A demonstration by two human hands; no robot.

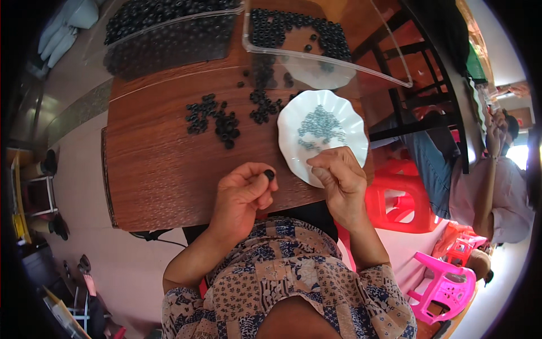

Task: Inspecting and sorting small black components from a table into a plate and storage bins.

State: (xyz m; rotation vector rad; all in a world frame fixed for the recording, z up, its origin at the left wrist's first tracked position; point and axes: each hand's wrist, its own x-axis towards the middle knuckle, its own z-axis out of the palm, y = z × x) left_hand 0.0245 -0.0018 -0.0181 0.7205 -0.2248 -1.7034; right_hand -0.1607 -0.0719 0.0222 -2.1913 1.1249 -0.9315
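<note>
Currently, left hand (240, 193) pinching one black bead (269, 174), right hand (345, 183) pinched closed, contents unclear, one white plate (289, 127)

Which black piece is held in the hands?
The piece in the left hand; the others lie on the table or in the boxes.
</note>
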